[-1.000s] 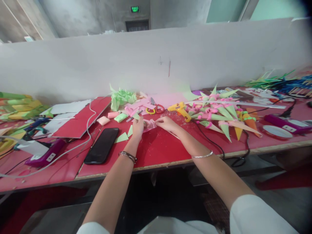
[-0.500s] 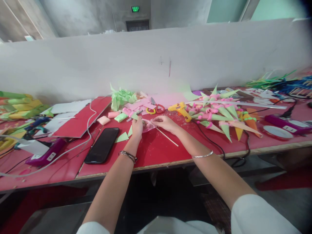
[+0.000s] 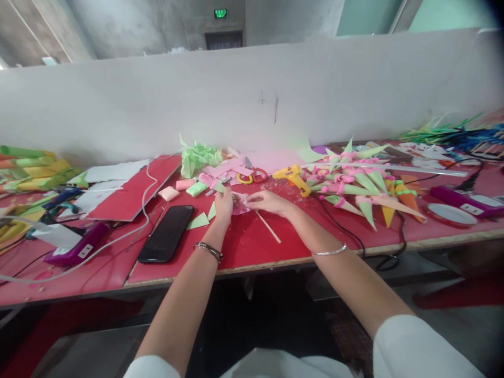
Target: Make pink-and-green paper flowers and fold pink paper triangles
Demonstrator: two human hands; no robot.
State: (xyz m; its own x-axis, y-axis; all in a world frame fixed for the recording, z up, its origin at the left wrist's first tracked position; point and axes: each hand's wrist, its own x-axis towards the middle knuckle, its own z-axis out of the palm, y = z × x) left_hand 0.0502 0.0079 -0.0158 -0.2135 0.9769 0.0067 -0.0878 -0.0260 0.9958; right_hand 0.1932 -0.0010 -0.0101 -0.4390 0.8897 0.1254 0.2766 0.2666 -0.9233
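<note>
My left hand is closed, its fingers round a small green and pink paper piece that shows above the thumb. Between the hands lies a crinkled, see-through pink wrap, touching the left fingers. My right hand pinches the right edge of that wrap. A thin pale stick slants down to the right from under the right fingers; whether it is joined to the wrap is hidden. Just beyond the hands are scissors with red and yellow handles, and a yellow glue gun to the right.
A black phone lies left of my hands. Green crumpled paper and pink strips stand behind. On the right are a heap of pink and green paper cones, a white dish and a purple power strip. A white cable crosses the left.
The stick's free end has swung down and slightly left. Both hands stay nearly in place, the right fingers still at the pink wrap. The whole view has shifted slightly.
</note>
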